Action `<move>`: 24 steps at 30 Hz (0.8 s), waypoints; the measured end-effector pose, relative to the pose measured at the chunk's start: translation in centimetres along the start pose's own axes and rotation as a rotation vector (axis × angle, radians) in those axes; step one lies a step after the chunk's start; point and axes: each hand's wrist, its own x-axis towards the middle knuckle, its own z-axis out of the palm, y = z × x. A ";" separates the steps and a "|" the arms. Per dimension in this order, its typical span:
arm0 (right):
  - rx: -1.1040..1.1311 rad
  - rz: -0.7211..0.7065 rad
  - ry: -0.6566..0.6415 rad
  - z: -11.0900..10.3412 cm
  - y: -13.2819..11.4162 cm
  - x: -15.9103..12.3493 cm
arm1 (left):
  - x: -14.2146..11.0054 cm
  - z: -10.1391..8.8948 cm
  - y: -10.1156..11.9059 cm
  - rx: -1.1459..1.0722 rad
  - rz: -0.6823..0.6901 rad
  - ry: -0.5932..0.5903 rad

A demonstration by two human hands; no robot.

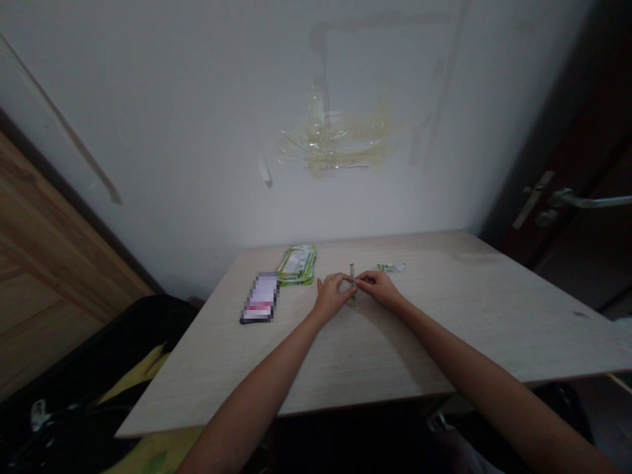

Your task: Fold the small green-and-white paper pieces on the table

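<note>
A narrow strip of folded green-and-white wrapper (352,270) stands upright between my fingertips, above the middle of the table. My left hand (334,293) pinches it from the left with the thumb and fingers. From the right, my right hand (378,285) has its fingertips pressed together at the edge of the same strip. The strip's lower part is mostly covered by my fingers. Just beyond my right hand lies a similar small folded wrapper (392,268). Behind and left of my left hand sits a stack of flat green-and-white packets (297,262).
A phone (261,297) with a blurred screen lies left of my left hand, by the packets. The pale wooden table (469,296) meets a wall (197,164) with yellowed tape (340,141). A dark door with a metal handle (592,199) stands at the right.
</note>
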 end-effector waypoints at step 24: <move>0.042 0.045 0.003 -0.1 -0.1 0.1 | 0.4 -0.2 0.1 0.001 -0.052 -0.023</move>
